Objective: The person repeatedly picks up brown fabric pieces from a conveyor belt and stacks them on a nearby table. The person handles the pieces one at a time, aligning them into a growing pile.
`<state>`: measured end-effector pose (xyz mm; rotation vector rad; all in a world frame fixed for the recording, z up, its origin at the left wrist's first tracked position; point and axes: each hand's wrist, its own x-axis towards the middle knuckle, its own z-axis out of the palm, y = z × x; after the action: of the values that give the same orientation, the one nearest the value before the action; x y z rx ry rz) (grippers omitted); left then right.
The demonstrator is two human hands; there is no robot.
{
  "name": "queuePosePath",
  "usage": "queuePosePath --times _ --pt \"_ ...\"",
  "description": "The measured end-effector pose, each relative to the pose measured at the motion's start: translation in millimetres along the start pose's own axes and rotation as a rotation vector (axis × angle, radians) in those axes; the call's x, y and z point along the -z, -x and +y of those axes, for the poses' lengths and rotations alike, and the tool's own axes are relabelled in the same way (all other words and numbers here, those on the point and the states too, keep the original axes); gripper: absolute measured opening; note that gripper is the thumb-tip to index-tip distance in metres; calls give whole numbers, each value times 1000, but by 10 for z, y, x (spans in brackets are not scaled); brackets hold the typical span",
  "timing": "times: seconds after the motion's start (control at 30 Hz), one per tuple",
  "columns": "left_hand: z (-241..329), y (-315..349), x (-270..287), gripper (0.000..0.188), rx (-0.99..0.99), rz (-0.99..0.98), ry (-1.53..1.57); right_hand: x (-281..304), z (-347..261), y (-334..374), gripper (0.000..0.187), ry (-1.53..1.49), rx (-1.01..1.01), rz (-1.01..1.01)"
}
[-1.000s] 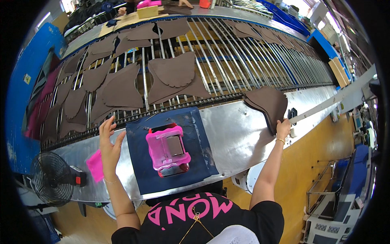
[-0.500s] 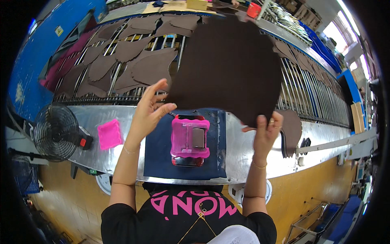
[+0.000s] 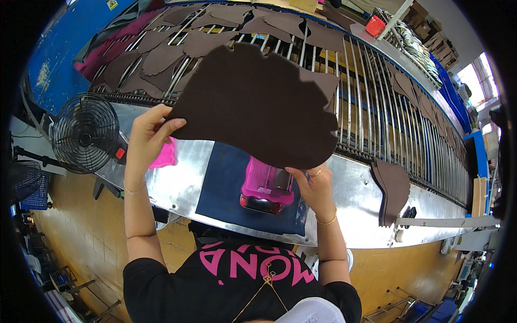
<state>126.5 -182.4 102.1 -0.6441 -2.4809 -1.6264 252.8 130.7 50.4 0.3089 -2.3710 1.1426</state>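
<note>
A large dark brown cut piece of sheet material, notched along its far and right edges, is held up over the bench. My left hand pinches its near left corner between thumb and fingers. At the near right edge my right hand grips it, thumb on top and fingers partly hidden underneath. Below the piece lies a pink-covered device with a dark, shiny red-edged base, standing on a dark blue mat. The brown piece hides the far part of both.
Beyond the metal bench runs a rack of metal bars carrying several brown pieces. A black fan and a pink cloth are at left. Stacked brown pieces lie at right, near a pale bar.
The brown piece has turned and come lower and to the left, held by both hands. My left hand has closed on its corner, and my right hand has moved left. The view has shifted.
</note>
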Motion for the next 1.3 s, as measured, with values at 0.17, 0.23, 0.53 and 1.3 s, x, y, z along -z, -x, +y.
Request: queuePosePath --times 0.17,0.23,0.53,1.3 --pt "125 15 -311 10 4 -294 -13 310 130 321 12 120 -60 4" --pt "129 -25 -503 11 -66 -406 -134 457 246 564 12 163 -141 -1" --pt "437 -189 -1393 10 -500 -678 -49 1215 323 1543 9 105 -515 285" --pt "9 -1602 -2984 63 480 -548 934 2791 1694 2429 57 1178 -1258 533"
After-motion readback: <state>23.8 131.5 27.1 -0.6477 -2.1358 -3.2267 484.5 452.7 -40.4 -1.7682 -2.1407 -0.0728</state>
